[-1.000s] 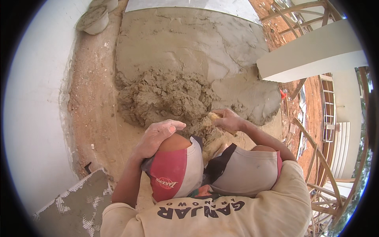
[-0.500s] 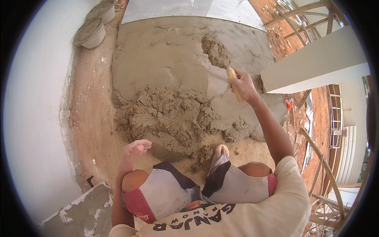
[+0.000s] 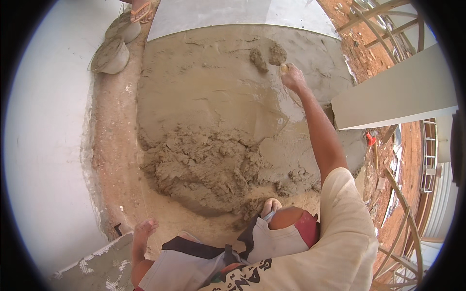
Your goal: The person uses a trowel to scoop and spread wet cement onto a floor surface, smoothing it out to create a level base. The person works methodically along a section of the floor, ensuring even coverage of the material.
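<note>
One sheet of wet mortar spreads over the ground before me, with one white wall along the left and one pale pillar jutting in from the right. At the sheet's far edge lies one white slab; on its near part sits one rough heap. Two buckets filled with grey mix stand one behind the other at the far left, and just beyond them is another person's sandalled foot. Near on the left, my left hand is free, fingers loosely bent, nothing seen in it. My right hand is stretched to the far right part of the sheet, clenched round one wooden-handled tool. Its long axis seems to run away from me, leaning slightly left, towards two small lumps side by side; I cannot make out its blade
</note>
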A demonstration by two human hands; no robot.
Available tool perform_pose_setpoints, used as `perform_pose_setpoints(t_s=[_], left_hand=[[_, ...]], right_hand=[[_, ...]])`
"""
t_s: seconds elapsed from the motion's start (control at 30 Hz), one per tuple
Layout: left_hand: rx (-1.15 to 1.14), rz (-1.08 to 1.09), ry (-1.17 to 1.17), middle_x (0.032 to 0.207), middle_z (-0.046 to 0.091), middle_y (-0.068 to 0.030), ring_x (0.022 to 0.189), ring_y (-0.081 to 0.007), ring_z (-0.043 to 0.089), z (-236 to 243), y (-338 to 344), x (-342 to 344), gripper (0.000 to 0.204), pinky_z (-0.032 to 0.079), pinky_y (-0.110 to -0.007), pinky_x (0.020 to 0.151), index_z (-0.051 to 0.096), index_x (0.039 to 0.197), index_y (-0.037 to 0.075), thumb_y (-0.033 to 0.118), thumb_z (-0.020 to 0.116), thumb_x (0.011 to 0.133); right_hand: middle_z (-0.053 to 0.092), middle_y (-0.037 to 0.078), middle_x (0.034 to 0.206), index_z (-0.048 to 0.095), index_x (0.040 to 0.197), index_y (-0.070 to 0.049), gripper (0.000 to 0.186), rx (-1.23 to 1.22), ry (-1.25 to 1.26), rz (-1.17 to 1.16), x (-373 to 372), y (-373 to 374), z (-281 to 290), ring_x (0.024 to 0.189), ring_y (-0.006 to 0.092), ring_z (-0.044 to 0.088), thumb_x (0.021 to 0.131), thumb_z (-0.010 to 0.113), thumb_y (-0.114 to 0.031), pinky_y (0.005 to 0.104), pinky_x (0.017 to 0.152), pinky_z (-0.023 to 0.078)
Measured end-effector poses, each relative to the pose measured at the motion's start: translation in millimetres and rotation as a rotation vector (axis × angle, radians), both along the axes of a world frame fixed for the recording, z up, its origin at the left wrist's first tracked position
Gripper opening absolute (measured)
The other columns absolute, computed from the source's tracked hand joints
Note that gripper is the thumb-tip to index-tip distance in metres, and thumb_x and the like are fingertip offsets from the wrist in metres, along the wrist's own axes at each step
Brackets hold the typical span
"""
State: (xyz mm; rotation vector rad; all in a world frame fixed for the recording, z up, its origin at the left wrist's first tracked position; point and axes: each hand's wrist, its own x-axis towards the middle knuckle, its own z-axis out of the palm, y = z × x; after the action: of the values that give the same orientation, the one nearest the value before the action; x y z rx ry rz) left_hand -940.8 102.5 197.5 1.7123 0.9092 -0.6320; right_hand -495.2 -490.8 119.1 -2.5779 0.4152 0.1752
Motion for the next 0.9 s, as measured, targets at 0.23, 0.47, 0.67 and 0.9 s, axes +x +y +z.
perform_pose_setpoints(t_s=[0.23, 0.47, 0.67, 0.9], left_hand=[[-0.116, -0.064, 0.131, 0.117, 0.068, -0.0171, 0.11, -0.0269, 0.066, -46.6, -7.1, -46.2, 0.052, 0.049, -0.037, 0.099, 0.062, 0.122, -0.005, 0.038, 0.063, 0.094], [-0.163, -0.007, 0.118, 0.117, 0.068, -0.0217, 0.106, -0.0305, 0.069, -69.5, -4.7, -48.9, 0.049, 0.056, -0.038, 0.091, 0.06, 0.123, -0.009, 0.032, 0.061, 0.097], [-0.26, 0.067, 0.135, 0.112, 0.069, -0.0175, 0.103, -0.028, 0.069, -97.4, 16.5, -69.3, 0.042, 0.055, -0.037, 0.091, 0.063, 0.119, -0.005, 0.03, 0.059, 0.097], [-0.088, -0.516, -0.047, 0.103, 0.072, -0.0123, 0.094, -0.0228, 0.071, -140.5, 17.3, -85.9, 0.028, 0.057, -0.032, 0.078, 0.068, 0.11, 0.0, 0.022, 0.063, 0.094]], right_hand=[[0.06, 0.026, 0.13, 0.045, 0.139, 0.0, 0.054, -0.277, 0.215, 0.243, 9.7, 11.4, -14.1, 0.125, 0.0386, 0.056, 0.1, 0.043, -0.038, 0.0484, 0.104, 0.045], [0.065, 0.024, 0.113, 0.056, 0.121, 0.001, 0.043, -0.27, 0.198, 0.201, 29.7, -38.6, -31.4, 0.11, 0.037, 0.062, 0.098, 0.045, -0.033, 0.0473, 0.091, 0.05], [0.052, 0.006, 0.065, 0.055, 0.087, 0.0, 0.036, 0.56, 0.294, 0.08, -2.3, 0.7, -31.4, 0.053, 0.0182, 0.054, 0.097, 0.051, -0.034, 0.0376, 0.045, 0.045], [0.058, 0.01, 0.07, 0.056, 0.084, 0.002, 0.039, 0.228, 0.202, 0.084, 38.4, -3.1, -25.5, 0.056, 0.0223, 0.058, 0.096, 0.05, -0.035, 0.0408, 0.051, 0.047]])
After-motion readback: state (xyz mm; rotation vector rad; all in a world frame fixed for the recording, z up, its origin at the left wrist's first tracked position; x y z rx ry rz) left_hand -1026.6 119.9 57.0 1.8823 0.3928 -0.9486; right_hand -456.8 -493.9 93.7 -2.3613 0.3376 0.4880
